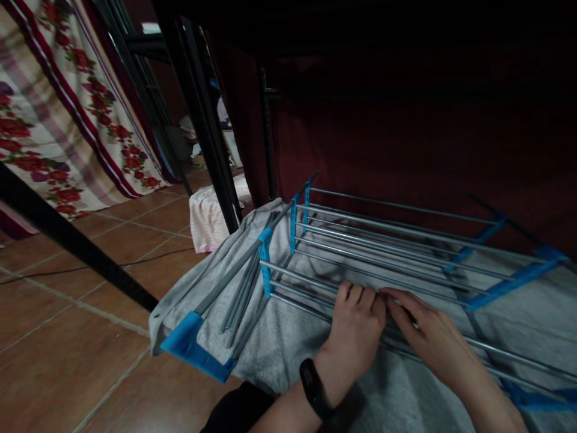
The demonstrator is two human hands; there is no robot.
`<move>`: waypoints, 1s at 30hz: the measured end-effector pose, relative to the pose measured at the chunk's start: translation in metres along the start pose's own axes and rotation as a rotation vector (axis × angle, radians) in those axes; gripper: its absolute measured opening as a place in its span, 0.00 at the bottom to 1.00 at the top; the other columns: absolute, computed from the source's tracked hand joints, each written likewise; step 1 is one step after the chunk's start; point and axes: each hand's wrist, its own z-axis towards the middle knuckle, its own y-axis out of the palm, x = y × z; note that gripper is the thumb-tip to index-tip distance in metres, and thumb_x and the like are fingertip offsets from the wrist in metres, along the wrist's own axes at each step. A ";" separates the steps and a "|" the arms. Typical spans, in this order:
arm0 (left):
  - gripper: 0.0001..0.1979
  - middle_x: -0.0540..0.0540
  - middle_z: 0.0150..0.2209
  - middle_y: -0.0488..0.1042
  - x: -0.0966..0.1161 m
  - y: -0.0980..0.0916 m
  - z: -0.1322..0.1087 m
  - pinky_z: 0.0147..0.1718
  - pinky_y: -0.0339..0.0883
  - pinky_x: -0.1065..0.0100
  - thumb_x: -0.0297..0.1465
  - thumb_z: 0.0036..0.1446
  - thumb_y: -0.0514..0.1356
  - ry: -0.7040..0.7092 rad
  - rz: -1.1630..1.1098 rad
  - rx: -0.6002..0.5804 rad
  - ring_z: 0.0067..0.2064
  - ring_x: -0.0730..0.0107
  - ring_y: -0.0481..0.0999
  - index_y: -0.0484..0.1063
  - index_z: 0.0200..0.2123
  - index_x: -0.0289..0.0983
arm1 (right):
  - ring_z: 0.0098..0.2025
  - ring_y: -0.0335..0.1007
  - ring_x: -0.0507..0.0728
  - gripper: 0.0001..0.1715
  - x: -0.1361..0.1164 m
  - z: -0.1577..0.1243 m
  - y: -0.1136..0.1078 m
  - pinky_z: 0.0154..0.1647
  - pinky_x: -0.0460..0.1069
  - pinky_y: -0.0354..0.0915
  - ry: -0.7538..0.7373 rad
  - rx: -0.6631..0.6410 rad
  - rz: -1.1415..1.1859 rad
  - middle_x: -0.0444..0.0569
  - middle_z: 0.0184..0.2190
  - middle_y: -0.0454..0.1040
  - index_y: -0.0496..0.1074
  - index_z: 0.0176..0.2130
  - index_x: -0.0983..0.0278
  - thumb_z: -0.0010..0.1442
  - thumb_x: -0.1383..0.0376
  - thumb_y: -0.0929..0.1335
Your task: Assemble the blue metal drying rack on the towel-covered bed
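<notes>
A partly assembled rack of grey metal tubes (383, 231) and blue plastic connectors (265, 264) lies on a grey cloth. My left hand (358, 319), with a black band on its wrist, is closed around a metal tube near the rack's front side. Right beside it, my right hand (428, 334) pinches the same run of tube, thumb and fingers pressed together. The fingers hide the spot between the two hands. Toward the left end, a blue U-shaped end piece (196, 349) joins the long side tubes.
Several loose grey tubes (246, 288) lie on the grey cloth (288, 349) at the rack's left end. Black metal posts (198, 108) rise at the left. Beyond them are a tiled floor (58, 319), a floral curtain (90, 108) and a striped cloth (210, 219).
</notes>
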 end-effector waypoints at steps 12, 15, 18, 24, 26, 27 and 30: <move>0.33 0.42 0.56 0.65 -0.052 -0.034 -0.008 0.60 0.49 0.49 0.13 0.46 0.51 -0.301 -0.094 0.113 0.62 0.57 0.59 0.65 0.55 0.41 | 0.39 0.78 0.54 0.19 0.012 -0.005 0.008 0.33 0.47 0.69 -0.077 -0.019 -0.144 0.42 0.41 0.79 0.74 0.45 0.55 0.69 0.53 0.58; 0.28 0.43 0.51 0.67 -0.068 -0.044 -0.016 0.55 0.53 0.53 0.13 0.44 0.50 -0.443 -0.122 0.350 0.57 0.58 0.63 0.70 0.46 0.41 | 0.37 0.78 0.54 0.18 0.012 -0.006 0.007 0.32 0.47 0.68 -0.072 0.007 -0.140 0.42 0.39 0.79 0.74 0.43 0.55 0.69 0.54 0.58; 0.15 0.47 0.40 0.67 -0.088 -0.041 -0.025 0.48 0.58 0.59 0.17 0.48 0.51 -0.624 -0.243 0.658 0.46 0.63 0.67 0.68 0.35 0.40 | 0.36 0.78 0.53 0.18 0.012 -0.007 0.008 0.32 0.47 0.67 -0.088 0.017 -0.135 0.41 0.38 0.79 0.74 0.42 0.55 0.69 0.54 0.58; 0.14 0.48 0.42 0.68 -0.133 -0.032 -0.041 0.49 0.60 0.63 0.25 0.51 0.56 -0.897 -0.554 0.982 0.45 0.67 0.68 0.66 0.42 0.41 | 0.33 0.77 0.53 0.19 0.015 -0.008 0.010 0.30 0.46 0.65 -0.112 0.039 -0.168 0.42 0.36 0.79 0.74 0.41 0.56 0.68 0.53 0.59; 0.17 0.46 0.46 0.70 -0.142 -0.034 -0.040 0.52 0.60 0.63 0.28 0.53 0.57 -0.865 -0.660 0.929 0.48 0.66 0.70 0.66 0.48 0.41 | 0.32 0.77 0.53 0.19 0.016 -0.008 0.011 0.28 0.47 0.64 -0.111 0.053 -0.196 0.43 0.36 0.79 0.74 0.41 0.57 0.68 0.52 0.59; 0.18 0.45 0.47 0.71 -0.145 -0.036 -0.039 0.53 0.60 0.62 0.29 0.54 0.57 -0.836 -0.714 0.873 0.49 0.64 0.70 0.67 0.49 0.40 | 0.32 0.77 0.53 0.19 0.016 -0.008 0.011 0.28 0.47 0.64 -0.110 0.058 -0.208 0.43 0.36 0.79 0.74 0.41 0.57 0.67 0.51 0.59; 0.20 0.43 0.49 0.75 -0.150 -0.036 -0.035 0.54 0.61 0.60 0.32 0.54 0.58 -0.802 -0.849 0.733 0.52 0.60 0.72 0.70 0.50 0.38 | 0.31 0.76 0.53 0.19 0.016 -0.008 0.011 0.28 0.47 0.63 -0.117 0.059 -0.215 0.43 0.35 0.79 0.74 0.41 0.56 0.67 0.51 0.59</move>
